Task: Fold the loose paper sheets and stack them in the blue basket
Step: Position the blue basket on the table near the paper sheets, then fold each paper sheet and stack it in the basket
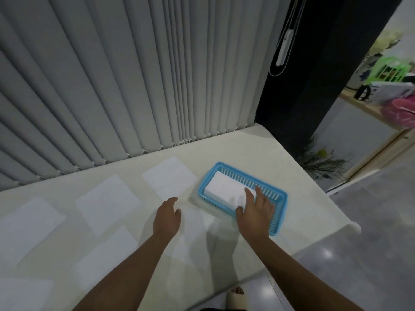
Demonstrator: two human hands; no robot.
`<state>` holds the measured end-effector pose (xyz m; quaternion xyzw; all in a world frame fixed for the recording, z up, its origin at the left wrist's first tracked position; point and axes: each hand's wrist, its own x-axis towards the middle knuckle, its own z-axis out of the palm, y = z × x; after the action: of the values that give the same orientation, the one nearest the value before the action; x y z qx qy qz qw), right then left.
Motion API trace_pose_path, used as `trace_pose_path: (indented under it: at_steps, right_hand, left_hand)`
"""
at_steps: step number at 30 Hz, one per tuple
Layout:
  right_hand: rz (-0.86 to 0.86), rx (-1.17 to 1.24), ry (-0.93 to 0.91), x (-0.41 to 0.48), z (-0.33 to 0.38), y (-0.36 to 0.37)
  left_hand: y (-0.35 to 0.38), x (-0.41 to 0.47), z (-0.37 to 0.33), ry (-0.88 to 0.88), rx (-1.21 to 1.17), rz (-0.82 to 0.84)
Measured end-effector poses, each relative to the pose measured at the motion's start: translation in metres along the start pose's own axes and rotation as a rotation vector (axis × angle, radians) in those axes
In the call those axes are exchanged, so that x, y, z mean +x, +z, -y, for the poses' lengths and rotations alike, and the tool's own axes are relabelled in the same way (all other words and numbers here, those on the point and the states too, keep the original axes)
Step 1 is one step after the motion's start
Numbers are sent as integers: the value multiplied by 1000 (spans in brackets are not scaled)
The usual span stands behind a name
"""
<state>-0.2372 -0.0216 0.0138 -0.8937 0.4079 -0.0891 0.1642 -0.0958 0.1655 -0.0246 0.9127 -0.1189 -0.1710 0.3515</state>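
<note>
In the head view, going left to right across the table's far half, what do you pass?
Far-left sheet → second sheet → sheet nearest the blinds → blue basket holding the folded stack, with the right hand resting over its near end.

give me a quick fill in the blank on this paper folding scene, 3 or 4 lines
1. The folded white stack lies inside the ____ basket.
2. The ____ hand rests over the basket, on the stack.
3. The left hand is next to a loose sheet on the ____.
4. Behind the table hang grey vertical ____.

Missing words: blue; right; table; blinds
</note>
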Motion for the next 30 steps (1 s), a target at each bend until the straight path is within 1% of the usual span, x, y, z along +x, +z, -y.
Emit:
trace_pose_path:
  at_steps: [3, 7, 10, 12, 15, 19, 21, 23, 25, 26, 28, 30]
  right_hand:
    - [35, -66, -238, 4, 27, 13]
    - [114, -159, -566, 15, 68, 36]
    - [280, -290, -814, 21, 94, 54]
    - [419, -371, -916, 23, 105, 66]
    - [497, -453, -1013, 25, 114, 82]
    - [624, -467, -1046, 29, 118, 100]
    - [647, -441, -1068, 31, 117, 104]
    - [658, -418, -1081, 33, 119, 104]
    - [618, -412, -1096, 38, 125, 98]
    - [576, -388, -1105, 41, 129, 93]
    - [491, -284, -1095, 47, 131, 84]
    - [445, -197, -1055, 51, 126, 73]
  left_hand:
    - [-3, -22, 25, -114, 61, -42]
    - [-3, -43, 43, -200, 87, -55]
    - [1, -53, 40, -265, 158, -82]
    - [6, -57, 34, -313, 194, -99]
    - [14, -58, 31, -354, 214, -110]
    - [15, -53, 34, -421, 160, -99]
    - [11, -50, 36, -399, 191, -63]
    - [5, -49, 35, -327, 255, -56]
    - [-3, -46, 33, -230, 303, -82]
    - [-7, -45, 33, -199, 288, -92]
    - [-17, -44, 32, -169, 230, -101]
    - [-22, -47, 31, -124, 207, -113]
